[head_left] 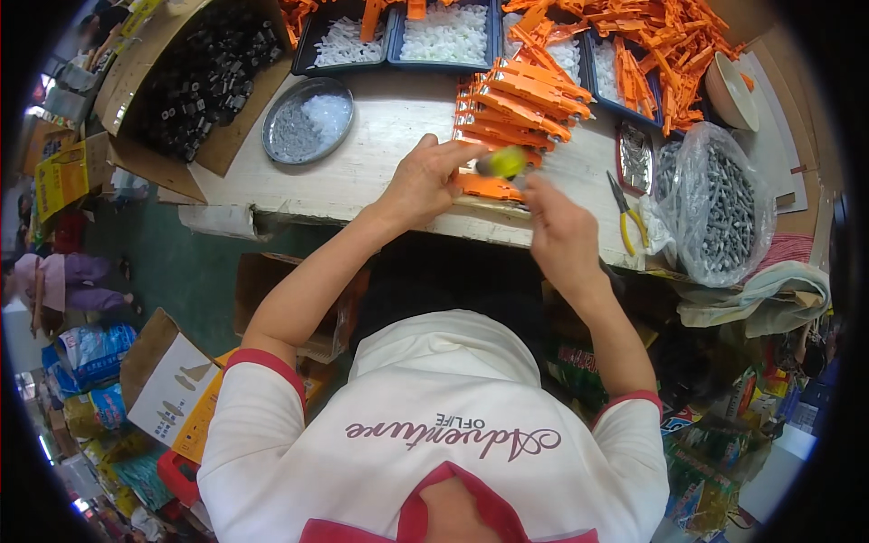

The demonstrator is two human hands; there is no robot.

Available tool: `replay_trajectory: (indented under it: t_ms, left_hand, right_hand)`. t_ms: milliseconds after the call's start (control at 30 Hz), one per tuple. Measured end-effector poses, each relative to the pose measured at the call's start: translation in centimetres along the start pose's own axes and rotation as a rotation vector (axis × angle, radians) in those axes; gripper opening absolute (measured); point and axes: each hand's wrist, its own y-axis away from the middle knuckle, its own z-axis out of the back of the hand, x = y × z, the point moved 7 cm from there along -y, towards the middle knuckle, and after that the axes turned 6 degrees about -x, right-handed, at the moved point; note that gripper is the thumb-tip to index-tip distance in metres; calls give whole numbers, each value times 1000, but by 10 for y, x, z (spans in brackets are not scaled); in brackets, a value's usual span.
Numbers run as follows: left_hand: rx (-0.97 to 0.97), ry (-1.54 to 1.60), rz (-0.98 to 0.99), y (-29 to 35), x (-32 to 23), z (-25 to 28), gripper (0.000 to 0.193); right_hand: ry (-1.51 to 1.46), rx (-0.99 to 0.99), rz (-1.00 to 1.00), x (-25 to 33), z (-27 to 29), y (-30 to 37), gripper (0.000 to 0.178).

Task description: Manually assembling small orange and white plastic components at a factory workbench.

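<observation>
Right hand (pixel 563 232), closed round a blurred yellow-headed tool (pixel 507 163); left hand (pixel 421 184), grip unclear, at the stacked orange pieces (pixel 509 107), presumably to steady them.

White shirt (pixel 434 389): two lines of lettering ran across its lower-middle part of the frame, large maroon script and small dark capitals beside it, both upside down in the frame and clear enough to read.
Printed carton (pixel 172 389): the white panel at lower left bore grey-brown drawings; any wording there was too small to read.
Yellow package (pixel 61 187): dark print showed at the left edge, too blurred to read.
Blue packs (pixel 98 351): pale printing showed at left, distorted near the rim and unreadable.
</observation>
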Motion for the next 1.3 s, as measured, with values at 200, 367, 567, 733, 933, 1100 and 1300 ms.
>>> replay_trajectory:
  t_ms: [200,367,567,733,933,1100,1300]
  left_hand:
    - [-71,136,61,0,10,2,57]
    - [-155,172,24,7,12,2,65]
    - [-369,-9,-1,24,3,12,48]
    - [-495,-125,-164,50,-33,-8,38]
    - [-351,-233,-215,61,-49,-50,41]
    - [-311,-273,-198,62,-47,-54,38]
    - [-324,-247,-208,60,-51,-48,37]
  right_hand:
    - [162,267,-157,-28,-24,-15,16]
    - [39,74,-121,-22,-14,-15,19]
    - [168,351,-150,-28,-33,-31,20]
    - [172,366,-112,-24,-33,-33,20]
    - [-98,-103,-28,5,-11,-34,14]
    - [48,209,-57,-2,-36,-40,13]
    - [86,237,-12,-2,-38,-32,13]
